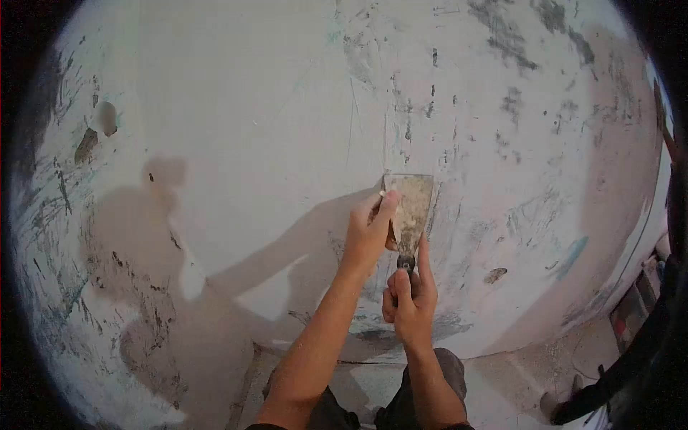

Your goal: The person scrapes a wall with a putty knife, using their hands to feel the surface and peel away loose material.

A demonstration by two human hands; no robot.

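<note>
My right hand (413,304) is wrapped round the dark handle of a putty knife (412,204), its index finger stretched along the blade's right side. The wide metal blade points up, smeared with pale and brown residue, its top edge at the wall (236,86). Beside the blade's left edge, my left hand (369,229) is closed, the thumb at the blade. A brown edge shows under that thumb, behind the blade; what the left fingers pinch is mostly hidden. Around the blade the wall is pale, with dark scrapes and patches.
Two holes (107,118) mark the wall at left, and a smaller hole (495,275) lies at lower right. Shadows of my arms fall leftwards. Below is the floor (512,373). Another person's dark-clothed leg (609,387) and a crate (634,308) are at right.
</note>
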